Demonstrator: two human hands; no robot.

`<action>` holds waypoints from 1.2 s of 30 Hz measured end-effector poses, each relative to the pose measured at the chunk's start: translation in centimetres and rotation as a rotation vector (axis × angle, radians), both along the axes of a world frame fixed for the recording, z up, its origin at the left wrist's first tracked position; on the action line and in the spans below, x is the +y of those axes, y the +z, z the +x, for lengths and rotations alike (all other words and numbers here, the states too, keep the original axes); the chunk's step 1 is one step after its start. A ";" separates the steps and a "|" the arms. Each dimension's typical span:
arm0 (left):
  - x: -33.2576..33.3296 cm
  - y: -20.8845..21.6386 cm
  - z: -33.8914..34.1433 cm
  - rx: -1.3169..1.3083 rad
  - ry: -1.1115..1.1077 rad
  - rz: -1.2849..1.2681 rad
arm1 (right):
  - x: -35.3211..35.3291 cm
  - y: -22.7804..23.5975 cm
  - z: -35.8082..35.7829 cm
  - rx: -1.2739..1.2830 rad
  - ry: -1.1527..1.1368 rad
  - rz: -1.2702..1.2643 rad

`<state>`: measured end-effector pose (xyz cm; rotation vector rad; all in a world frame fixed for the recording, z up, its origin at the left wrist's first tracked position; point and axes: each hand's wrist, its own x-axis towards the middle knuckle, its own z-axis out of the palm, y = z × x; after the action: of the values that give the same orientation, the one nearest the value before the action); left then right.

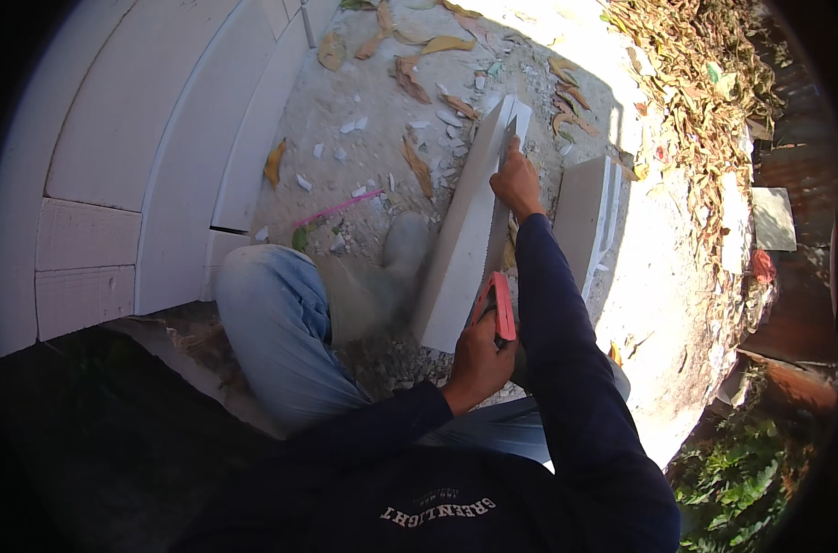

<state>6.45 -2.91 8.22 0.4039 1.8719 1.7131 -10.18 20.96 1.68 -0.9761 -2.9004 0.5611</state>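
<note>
We've got the saw (500, 230) lying lengthwise along the R long edge of a white block (472, 226), toothed edge facing the block, tip near its far end. L hand (481, 366) is wrapped round the red & black handle (504, 309), just off the block's near R corner, so the blade runs fwd from our L grip. R hand (518, 182) is on the blade close to the tip, index finger pointing along it; can't tell if those fingers close on the blade or just press it. Block sits to the L of both hands, slanting away from us btwn our legs.

2nd block (580, 207) lies R of our R forearm, apart from the 1st. On the ground (363, 101): white chips & dry leaves, w/ a pink strip (338, 208) L of the block. Stacked white blocks (115, 138) line the ground's L edge; a leaf pile (704, 111) lies along its R edge.
</note>
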 end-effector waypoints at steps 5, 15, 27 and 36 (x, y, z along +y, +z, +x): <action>-7.4 3.7 4.8 -0.062 -0.064 -0.012 | -7.4 1.6 6.6 0.025 0.013 -0.025; -5.1 3.8 2.0 0.050 -0.068 0.055 | -3.8 2.8 4.3 0.179 -0.072 -0.037; 4.3 -0.2 -6.3 0.073 -0.025 0.080 | 5.4 -1.2 -5.0 0.185 -0.065 -0.012; 6.2 -0.6 -8.4 0.094 -0.009 0.060 | 6.9 -0.2 -7.3 0.125 -0.083 -0.003</action>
<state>-2.00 3.26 7.63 0.5246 1.8849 1.7751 -17.45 27.89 1.48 -1.0174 -2.7374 0.5980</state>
